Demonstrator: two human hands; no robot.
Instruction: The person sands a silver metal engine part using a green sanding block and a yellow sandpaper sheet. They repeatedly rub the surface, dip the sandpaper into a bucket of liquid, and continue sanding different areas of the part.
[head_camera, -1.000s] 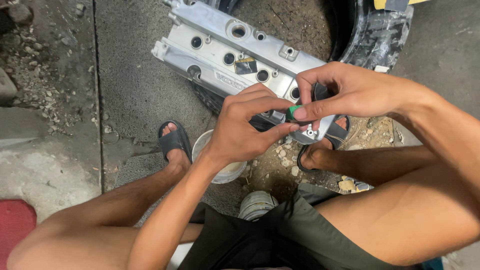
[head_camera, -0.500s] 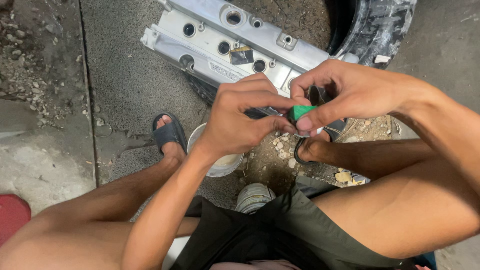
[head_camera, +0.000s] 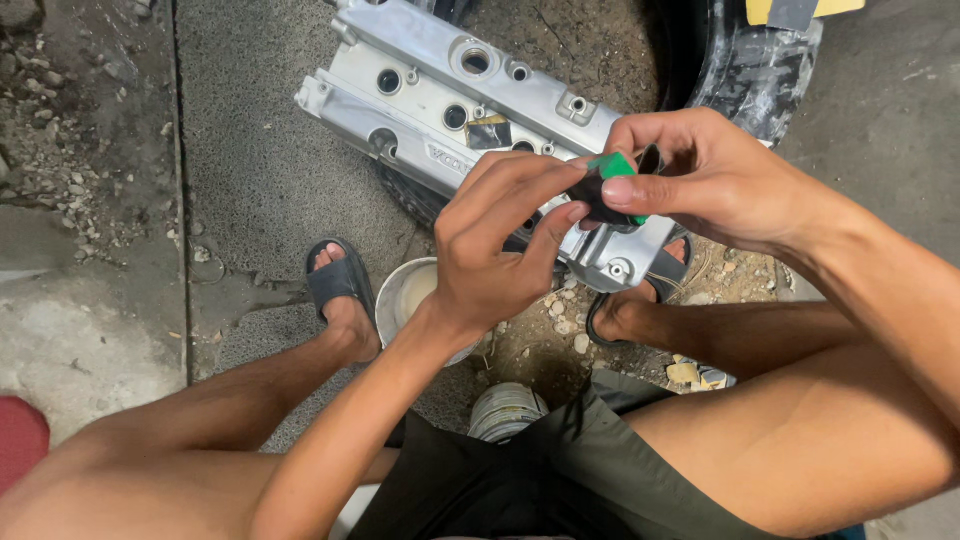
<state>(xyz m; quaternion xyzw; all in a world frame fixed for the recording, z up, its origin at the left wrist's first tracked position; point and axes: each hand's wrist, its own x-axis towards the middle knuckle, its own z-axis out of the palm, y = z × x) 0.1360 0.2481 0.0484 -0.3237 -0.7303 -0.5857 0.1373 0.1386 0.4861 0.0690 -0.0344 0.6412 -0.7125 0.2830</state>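
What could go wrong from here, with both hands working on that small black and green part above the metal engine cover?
1. The small black and green part is pinched only by fingertips of the left hand and right hand; if it slips, it could drop into the gravel and be hard to find.
2. Feet in open black sandals sit close to the metal engine cover, so toes look exposed.
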